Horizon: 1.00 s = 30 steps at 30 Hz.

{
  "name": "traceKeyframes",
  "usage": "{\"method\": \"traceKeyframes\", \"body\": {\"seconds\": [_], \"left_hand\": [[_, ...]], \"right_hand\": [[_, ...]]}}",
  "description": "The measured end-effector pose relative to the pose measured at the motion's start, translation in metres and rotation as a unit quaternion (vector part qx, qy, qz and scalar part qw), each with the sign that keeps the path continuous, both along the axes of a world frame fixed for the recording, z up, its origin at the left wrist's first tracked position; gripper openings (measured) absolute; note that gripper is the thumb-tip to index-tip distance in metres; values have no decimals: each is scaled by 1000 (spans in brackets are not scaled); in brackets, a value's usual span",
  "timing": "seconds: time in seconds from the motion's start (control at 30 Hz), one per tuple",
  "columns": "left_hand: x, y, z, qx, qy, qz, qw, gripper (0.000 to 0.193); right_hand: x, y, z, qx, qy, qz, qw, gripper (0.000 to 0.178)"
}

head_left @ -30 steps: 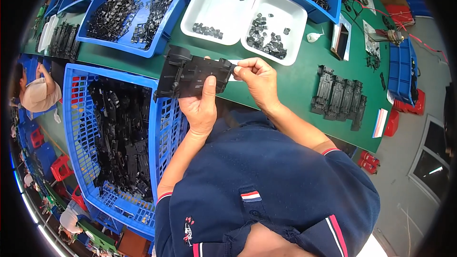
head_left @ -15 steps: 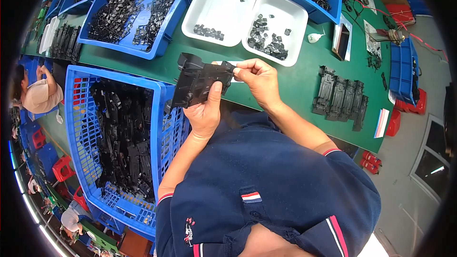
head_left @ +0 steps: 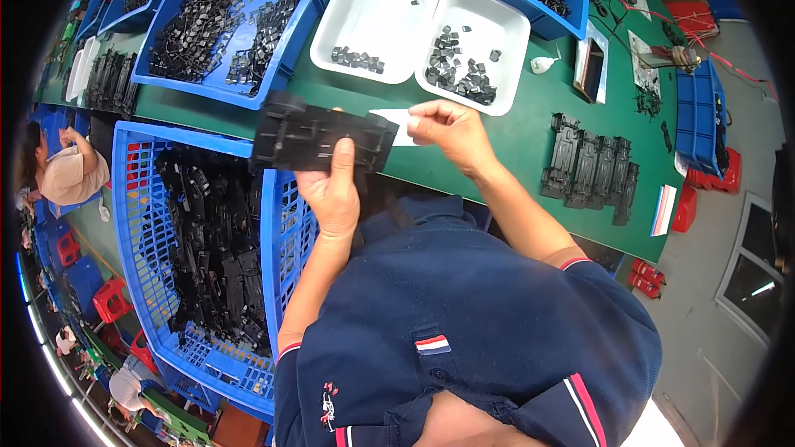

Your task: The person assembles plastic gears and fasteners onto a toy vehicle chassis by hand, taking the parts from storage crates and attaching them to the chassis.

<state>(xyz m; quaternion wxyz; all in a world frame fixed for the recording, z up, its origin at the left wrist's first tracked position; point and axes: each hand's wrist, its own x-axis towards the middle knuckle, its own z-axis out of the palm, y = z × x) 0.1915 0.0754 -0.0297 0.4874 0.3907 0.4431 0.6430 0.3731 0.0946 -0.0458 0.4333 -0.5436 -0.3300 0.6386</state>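
Observation:
My left hand grips a black moulded plastic chassis by its lower edge, thumb across its face. The chassis lies nearly level in front of me, over the rim of the blue crate. Just past its right end is my right hand, thumb and index finger pinched together; whatever may be between them is too small to tell. A white piece of paper shows on the green table between the chassis and my right fingertips. Several similar black chassis stand in a row at the right.
Two white trays hold small black parts. Blue bins of small parts line the back. A blue crate full of black plastic parts stands at my left. A small white bottle is beyond the right tray. Another person sits far left.
My left hand has moved left with the chassis and turned it more level. The right fingertips, earlier at the chassis's right end, are now apart from it.

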Motion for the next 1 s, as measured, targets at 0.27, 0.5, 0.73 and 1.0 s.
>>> {"method": "traceKeyframes", "body": {"seconds": [0.27, 0.5, 0.73, 1.0], "left_hand": [[-17, -1, -7, -10, -103, 31, 994, 43], [-18, -4, -3, -38, -159, 26, 986, 42], [-20, -9, 0, -52, -174, 29, 983, 44], [-27, -11, -15, -118, -225, 23, 967, 44]], "right_hand": [[88, 65, -50, 106, -464, -13, 879, 21], [78, 90, -82, 90, -579, 168, 793, 21], [86, 90, -95, 93, -593, 183, 778, 16], [64, 53, -43, 41, -161, -86, 982, 14]]}}
